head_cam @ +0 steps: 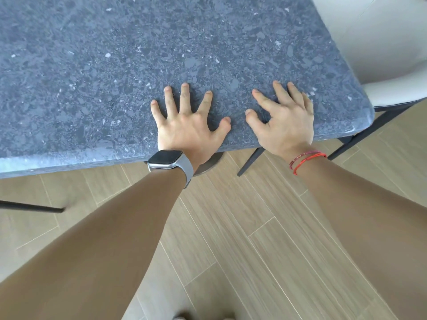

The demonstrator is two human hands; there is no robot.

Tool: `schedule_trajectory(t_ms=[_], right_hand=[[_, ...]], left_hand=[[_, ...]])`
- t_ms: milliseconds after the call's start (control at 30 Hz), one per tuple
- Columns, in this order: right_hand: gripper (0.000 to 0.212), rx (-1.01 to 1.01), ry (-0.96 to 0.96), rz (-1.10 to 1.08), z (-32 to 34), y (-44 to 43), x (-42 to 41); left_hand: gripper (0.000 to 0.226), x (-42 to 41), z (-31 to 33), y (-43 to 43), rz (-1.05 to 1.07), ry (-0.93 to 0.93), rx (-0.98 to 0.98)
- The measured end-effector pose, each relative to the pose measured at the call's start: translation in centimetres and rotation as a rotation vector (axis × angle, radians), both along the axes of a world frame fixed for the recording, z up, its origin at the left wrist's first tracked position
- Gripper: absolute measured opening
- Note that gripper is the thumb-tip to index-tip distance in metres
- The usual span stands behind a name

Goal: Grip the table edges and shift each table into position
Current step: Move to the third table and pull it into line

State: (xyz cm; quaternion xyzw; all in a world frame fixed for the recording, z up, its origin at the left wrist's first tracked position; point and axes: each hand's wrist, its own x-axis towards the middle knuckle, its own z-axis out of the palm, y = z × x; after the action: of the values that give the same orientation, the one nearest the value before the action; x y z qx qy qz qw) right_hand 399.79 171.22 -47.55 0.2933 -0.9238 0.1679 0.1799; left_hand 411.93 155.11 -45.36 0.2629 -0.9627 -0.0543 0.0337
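Note:
A blue-grey speckled stone table (97, 72) fills the upper part of the head view, its near edge running across the middle. My left hand (187, 125) lies flat on the tabletop just past that edge, fingers spread wide, a grey watch on the wrist. My right hand (286, 121) rests palm down beside it, close to the table's rounded near-right corner, fingers apart and slightly bent, red string bracelets on the wrist. Neither hand wraps the edge or holds anything.
A white-cushioned chair (397, 93) with dark metal legs stands at the table's right corner. Another dark leg (32, 206) juts in at the left over the wood-plank floor (242, 239). A round table base shows under the edge behind my left wrist.

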Motion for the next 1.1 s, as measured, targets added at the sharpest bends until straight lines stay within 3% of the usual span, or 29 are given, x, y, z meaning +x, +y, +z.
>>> schedule_trajectory(t_ms=[200, 333, 500, 767, 1100], right_hand=[[0.051, 0.009, 0.007, 0.007, 0.2, 0.0, -0.2], [0.053, 0.049, -0.068, -0.002, 0.8, 0.1, 0.0], [0.063, 0.058, -0.364, 0.017, 3.8, -0.5, 0.4], [0.065, -0.237, -0.705, 0.156, 9.5, -4.7, 7.5], [0.054, -0.274, -0.678, 0.224, 16.1, -11.0, 20.0]], left_hand=[[0.076, 0.1, -0.1, -0.1, 0.017, 0.015, 0.034], [0.072, 0.6, 1.0, -0.8, -0.011, 0.041, 0.167], [0.069, 4.1, 2.8, -2.4, -0.041, 0.181, 0.388], [0.076, 11.2, 7.3, -5.9, 0.019, 0.309, 0.600], [0.082, 25.8, 11.8, -14.1, 0.132, 0.377, 0.554]])
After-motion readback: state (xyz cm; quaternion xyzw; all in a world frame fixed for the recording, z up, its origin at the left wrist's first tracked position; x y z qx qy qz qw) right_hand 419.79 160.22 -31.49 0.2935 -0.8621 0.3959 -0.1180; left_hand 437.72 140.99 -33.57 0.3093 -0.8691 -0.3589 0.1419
